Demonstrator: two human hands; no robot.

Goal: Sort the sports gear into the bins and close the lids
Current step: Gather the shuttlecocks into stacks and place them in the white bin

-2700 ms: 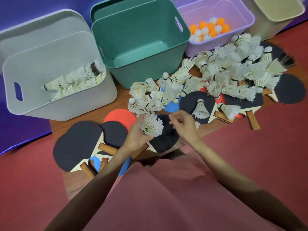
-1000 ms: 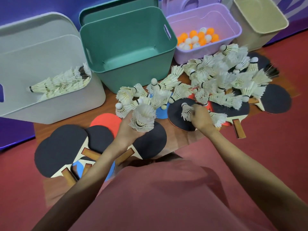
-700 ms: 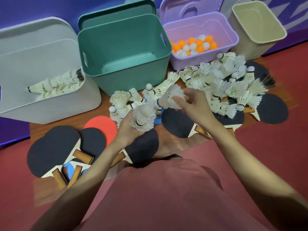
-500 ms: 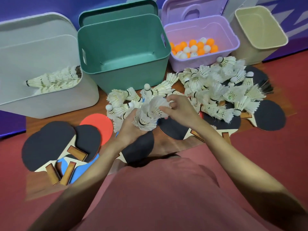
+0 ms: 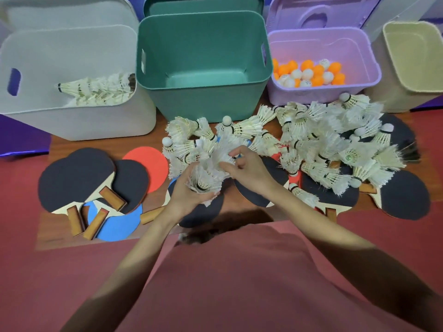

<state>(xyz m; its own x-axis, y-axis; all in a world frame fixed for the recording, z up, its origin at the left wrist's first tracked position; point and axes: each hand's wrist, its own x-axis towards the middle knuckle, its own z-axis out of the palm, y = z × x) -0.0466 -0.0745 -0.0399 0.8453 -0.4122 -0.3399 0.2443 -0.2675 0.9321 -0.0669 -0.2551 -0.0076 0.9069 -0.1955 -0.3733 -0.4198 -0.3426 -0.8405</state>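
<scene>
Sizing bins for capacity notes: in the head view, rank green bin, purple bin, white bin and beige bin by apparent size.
1. white bin and green bin: look alike, can't rank.
2. purple bin: clearly smaller.
3. beige bin: cut off by the frame edge, so unsure against purple.

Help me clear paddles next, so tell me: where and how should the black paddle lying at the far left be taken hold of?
Grip the black paddle by its wooden handle, coming from the near side. The handle points toward the person and lies bare, while the broad flat blade gives fingers no edge. Another handle lies close beside it, so pinch narrowly.
</scene>
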